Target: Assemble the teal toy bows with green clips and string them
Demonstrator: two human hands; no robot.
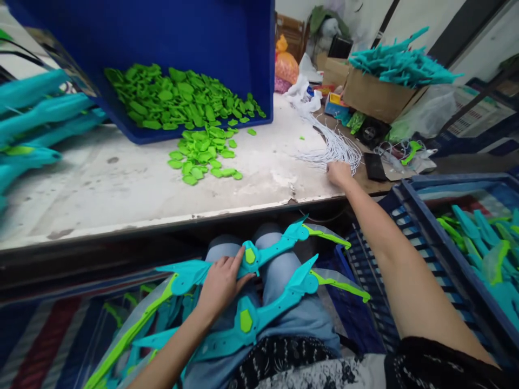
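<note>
Two teal toy bows with lime-green limbs and a green plate at the middle lie across my lap, side by side. My left hand (222, 282) grips the farther toy bow (279, 247) just left of its green plate, thumb and forefinger around the body. The nearer toy bow (275, 312) rests untouched on my thighs. Stretched out to the right, my right hand (339, 174) has its fingers closed at the near end of a bundle of thin white cords (340, 146) on the table; how many strands it pinches is hidden.
A tipped blue bin (267, 70) spills green plastic pieces (203, 154) onto the white table (133, 183). Teal parts (40, 113) are stacked at left. A cardboard box (373, 89) of teal parts stands back right. Blue crates (409, 189) with bows flank my lap.
</note>
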